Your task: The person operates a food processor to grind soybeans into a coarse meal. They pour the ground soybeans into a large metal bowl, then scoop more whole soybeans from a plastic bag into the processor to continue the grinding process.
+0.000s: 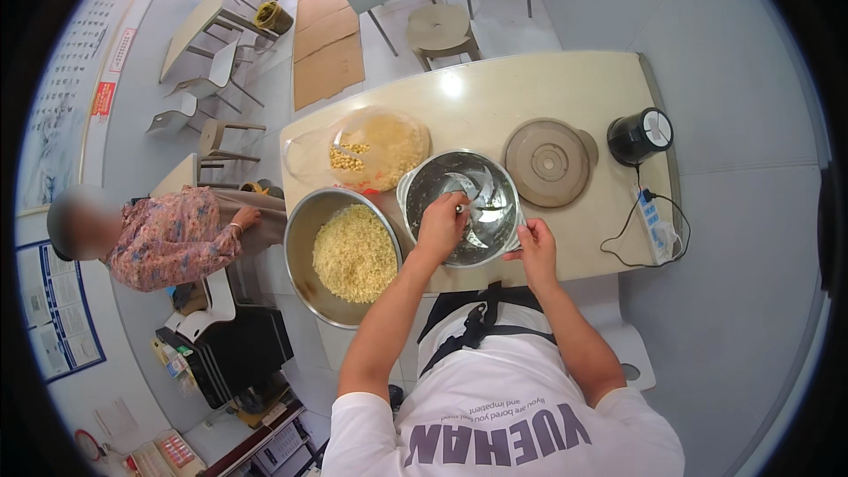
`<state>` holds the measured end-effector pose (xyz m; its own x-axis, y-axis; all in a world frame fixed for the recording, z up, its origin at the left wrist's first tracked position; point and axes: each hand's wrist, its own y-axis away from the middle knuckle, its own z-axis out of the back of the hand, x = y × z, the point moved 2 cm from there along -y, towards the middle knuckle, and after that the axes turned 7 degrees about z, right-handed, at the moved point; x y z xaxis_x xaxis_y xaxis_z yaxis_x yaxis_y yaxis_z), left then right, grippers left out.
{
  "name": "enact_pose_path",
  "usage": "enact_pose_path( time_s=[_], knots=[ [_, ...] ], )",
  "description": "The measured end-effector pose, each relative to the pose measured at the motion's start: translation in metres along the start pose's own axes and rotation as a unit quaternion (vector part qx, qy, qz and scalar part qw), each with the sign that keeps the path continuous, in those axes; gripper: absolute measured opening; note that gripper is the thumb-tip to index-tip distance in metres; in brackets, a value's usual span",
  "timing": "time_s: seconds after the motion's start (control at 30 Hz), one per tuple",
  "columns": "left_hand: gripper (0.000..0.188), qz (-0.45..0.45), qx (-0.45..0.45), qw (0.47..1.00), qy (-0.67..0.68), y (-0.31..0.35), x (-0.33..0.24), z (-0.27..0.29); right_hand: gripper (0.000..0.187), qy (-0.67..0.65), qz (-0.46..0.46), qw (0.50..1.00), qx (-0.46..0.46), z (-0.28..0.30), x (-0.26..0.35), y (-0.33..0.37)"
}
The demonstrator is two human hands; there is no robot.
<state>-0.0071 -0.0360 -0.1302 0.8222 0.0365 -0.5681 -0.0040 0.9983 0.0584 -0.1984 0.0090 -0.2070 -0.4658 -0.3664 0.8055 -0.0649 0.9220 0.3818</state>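
A round metal chopper bowl [422, 184] with pale side handles stands at the table's near edge. Inside it, a blade assembly [483, 192] fans out several curved shiny blades. My left hand [442, 228] reaches over the bowl, fingers closed around what looks like the blade assembly's central shaft; the fingers partly hide it. At the bowl's right side, my right hand [535, 253] grips the handle. Left of it, a big steel basin [302, 247] holds finely chopped pale yellow bits [355, 254]. Behind that lies a clear plastic bag [389, 137] of yellow kernels or beans.
A round brown lid [548, 162] rests on the table [477, 88], right of the bowl. Farther right are a black motor unit [639, 136] and a white power strip [659, 228] with a looping cord. Another person [181, 234] stands at the left. Chairs and a stool [441, 28] are beyond.
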Motion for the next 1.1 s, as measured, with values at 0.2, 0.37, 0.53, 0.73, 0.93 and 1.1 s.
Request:
enact_pose_path(
  time_s=[0.2, 0.37, 0.53, 0.73, 0.93, 1.1],
  knots=[
    [0.016, 0.02, -0.041, 0.996, -0.079, 0.006, -0.012, 0.007, 0.013, 0.03, 0.015, 0.999, -0.002, -0.001, 0.006, 0.003],
    [0.022, -0.014, 0.01, 0.992, -0.125, 0.011, -0.021, 0.007, 0.015, 0.08, 0.019, 0.996, -0.042, -0.001, 0.019, 0.009],
    [0.043, 0.011, 0.002, 0.999, -0.035, 0.016, -0.026, 0.041, 0.028, 0.345, 0.287, 0.88, -0.157, -0.034, 0.079, 0.02],
    [0.034, 0.179, -0.271, 0.942, 0.091, 0.001, 0.027, 0.182, 0.043, 0.363, 0.329, 0.868, 0.079, -0.172, 0.124, -0.011],
    [0.017, 0.15, -0.347, 0.919, -0.108, -0.028, 0.132, 0.27, 0.037, 0.403, 0.537, 0.727, 0.143, -0.324, 0.11, -0.049],
    [0.006, 0.035, -0.353, 0.93, 0.095, -0.027, 0.091, 0.264, 0.016, 0.384, 0.458, 0.752, 0.276, -0.362, 0.076, -0.058]
  ],
)
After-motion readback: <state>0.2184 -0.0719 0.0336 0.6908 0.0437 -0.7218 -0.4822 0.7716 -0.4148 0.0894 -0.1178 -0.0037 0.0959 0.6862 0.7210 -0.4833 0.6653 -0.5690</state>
